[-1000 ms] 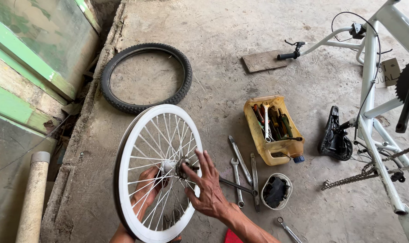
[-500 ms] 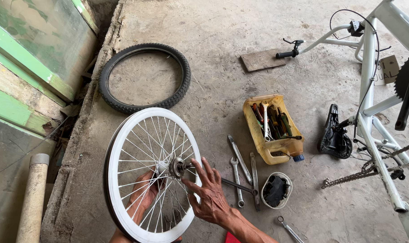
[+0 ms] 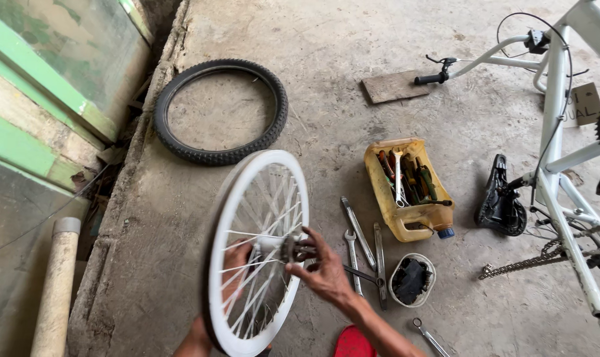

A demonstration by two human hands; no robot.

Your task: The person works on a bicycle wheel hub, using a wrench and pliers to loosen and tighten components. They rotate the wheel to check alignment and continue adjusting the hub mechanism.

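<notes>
1. Gripping the hub (image 3: 288,249) of the white wheel (image 3: 257,251), the right hand (image 3: 323,270) closes its fingers on the axle end.
2. Behind the spokes, the left hand (image 3: 237,261) steadies the wheel; its grip I cannot tell.
3. Wrenches (image 3: 361,241) lie on the floor at three o'clock of the wheel, a yellow tool tub (image 3: 409,188) at two, a black tyre (image 3: 221,111) at twelve.

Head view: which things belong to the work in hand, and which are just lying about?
In hand:
white spoked wheel, held upright
its hub, gripped by the right hand
left hand, behind the spokes

Lying about:
black tyre
yellow cut-open jug of tools
spanners on the floor
small tub
upturned white bicycle frame
</notes>
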